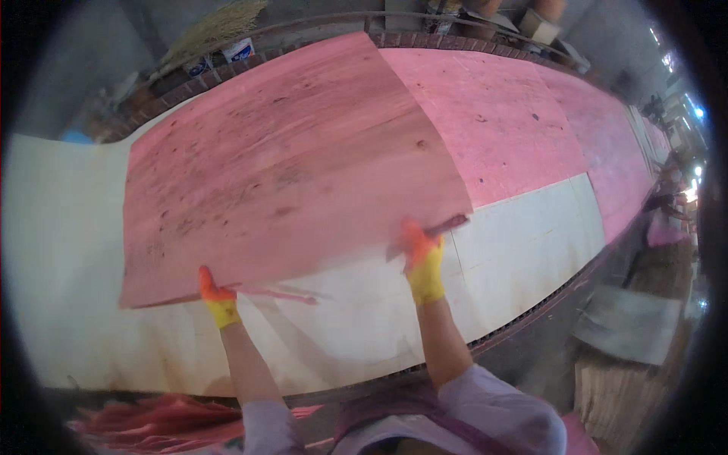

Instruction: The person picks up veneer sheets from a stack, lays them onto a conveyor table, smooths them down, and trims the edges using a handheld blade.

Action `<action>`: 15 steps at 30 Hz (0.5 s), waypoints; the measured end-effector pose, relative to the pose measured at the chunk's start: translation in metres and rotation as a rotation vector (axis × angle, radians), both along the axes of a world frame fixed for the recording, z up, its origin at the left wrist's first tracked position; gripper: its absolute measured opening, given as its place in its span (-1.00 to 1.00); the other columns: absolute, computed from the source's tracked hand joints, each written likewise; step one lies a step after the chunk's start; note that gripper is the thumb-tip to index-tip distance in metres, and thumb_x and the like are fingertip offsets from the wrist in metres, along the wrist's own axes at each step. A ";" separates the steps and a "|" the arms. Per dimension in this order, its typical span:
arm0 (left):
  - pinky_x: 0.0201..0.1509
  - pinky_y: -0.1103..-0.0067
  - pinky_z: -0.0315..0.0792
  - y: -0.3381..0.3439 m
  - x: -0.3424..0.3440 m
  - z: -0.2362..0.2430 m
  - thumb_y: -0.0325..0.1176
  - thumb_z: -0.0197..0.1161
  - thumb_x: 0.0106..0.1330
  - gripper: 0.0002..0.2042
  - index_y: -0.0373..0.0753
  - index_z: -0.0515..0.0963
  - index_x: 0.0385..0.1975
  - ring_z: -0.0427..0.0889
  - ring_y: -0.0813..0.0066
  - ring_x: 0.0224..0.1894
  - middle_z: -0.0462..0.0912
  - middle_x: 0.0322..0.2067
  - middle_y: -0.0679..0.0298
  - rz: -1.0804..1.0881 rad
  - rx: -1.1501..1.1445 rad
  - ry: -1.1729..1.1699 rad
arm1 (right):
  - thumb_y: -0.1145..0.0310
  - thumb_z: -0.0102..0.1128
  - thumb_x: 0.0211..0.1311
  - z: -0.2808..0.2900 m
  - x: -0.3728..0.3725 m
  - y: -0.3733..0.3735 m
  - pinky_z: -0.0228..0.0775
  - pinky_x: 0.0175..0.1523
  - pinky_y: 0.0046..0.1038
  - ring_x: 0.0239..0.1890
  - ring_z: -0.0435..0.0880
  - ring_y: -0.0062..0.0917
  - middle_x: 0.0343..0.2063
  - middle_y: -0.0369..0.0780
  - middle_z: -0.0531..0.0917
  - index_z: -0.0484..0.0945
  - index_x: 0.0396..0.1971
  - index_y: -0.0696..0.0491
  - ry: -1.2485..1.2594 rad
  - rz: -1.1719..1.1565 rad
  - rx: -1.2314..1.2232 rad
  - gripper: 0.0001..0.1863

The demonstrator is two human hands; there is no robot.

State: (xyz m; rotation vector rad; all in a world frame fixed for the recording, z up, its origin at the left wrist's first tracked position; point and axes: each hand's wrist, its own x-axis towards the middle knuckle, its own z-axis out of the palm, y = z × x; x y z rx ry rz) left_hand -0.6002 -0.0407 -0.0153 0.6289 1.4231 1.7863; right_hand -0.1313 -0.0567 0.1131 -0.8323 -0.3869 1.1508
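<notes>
A large pinkish-red wood veneer sheet (288, 167) with dark knots and streaks lies slanted across the left and middle of the long work surface. My left hand (218, 296), in an orange and yellow rubber glove, is closed on its near edge, thumb on top. At the sheet's near right corner my right hand (423, 262), gloved alike and slightly blurred, grips the edge by a dark, curled strip. Between my hands the near edge looks uneven and blurred. Beneath and in front lies a pale, whitish sheet (341, 311). A thin pink strip (280, 296) rests on it beside my left hand.
More pink veneer sheets (485, 121) cover the surface to the right. A low brick edging (455, 42) runs along the back, with a white and blue bucket (239, 51) behind. Red veneer pieces (159, 425) are piled at lower left; brown sheets (622, 402) are stacked at right.
</notes>
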 end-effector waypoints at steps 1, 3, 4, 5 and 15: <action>0.07 0.26 0.41 0.026 -0.002 -0.007 -0.14 0.08 0.24 -0.52 -0.30 0.35 0.10 0.43 0.25 0.06 0.42 0.05 0.17 0.000 -0.001 -0.001 | 0.37 0.09 0.13 -0.015 0.005 0.029 0.41 -0.20 -0.36 -0.31 0.52 -0.42 -0.22 -0.16 0.55 0.46 -0.14 0.15 0.040 -0.022 -0.092 -0.71; 0.06 0.26 0.40 0.067 -0.024 -0.034 -0.16 0.10 0.24 -0.53 -0.33 0.36 0.06 0.45 0.20 0.02 0.45 0.00 0.17 -0.125 -0.092 -0.455 | 0.47 0.22 -0.01 -0.058 -0.001 0.063 0.43 -0.41 -0.41 -0.55 0.50 -0.47 -0.34 -0.19 0.56 0.49 -0.25 0.13 0.089 -0.027 -0.181 -0.74; 0.06 0.26 0.40 0.082 -0.021 -0.047 -0.16 0.10 0.24 -0.53 -0.33 0.36 0.06 0.45 0.20 0.02 0.45 0.00 0.17 -0.136 -0.093 -0.464 | 0.45 0.22 -0.01 -0.088 0.001 0.073 0.42 -0.44 -0.42 -0.58 0.50 -0.47 -0.37 -0.20 0.57 0.50 -0.28 0.14 0.022 -0.012 -0.269 -0.76; 0.06 0.25 0.40 0.093 -0.018 -0.058 -0.16 0.11 0.22 -0.54 -0.35 0.37 0.03 0.47 0.19 0.00 0.47 -0.03 0.17 -0.122 -0.189 -0.486 | 0.43 0.22 -0.02 -0.118 0.005 0.084 0.42 -0.48 -0.43 -0.61 0.50 -0.47 -0.41 -0.20 0.58 0.51 -0.30 0.15 -0.044 0.009 -0.358 -0.76; 0.03 0.29 0.37 0.084 0.000 -0.111 -0.16 0.23 0.15 -0.59 -0.16 0.46 -0.01 0.46 0.40 -0.01 0.53 -0.09 0.30 0.031 -0.371 -0.282 | 0.51 0.14 -0.01 -0.168 0.015 0.066 0.47 -0.53 -0.49 -0.64 0.54 -0.46 -0.43 -0.18 0.61 0.52 -0.38 0.14 0.043 0.040 -0.545 -0.86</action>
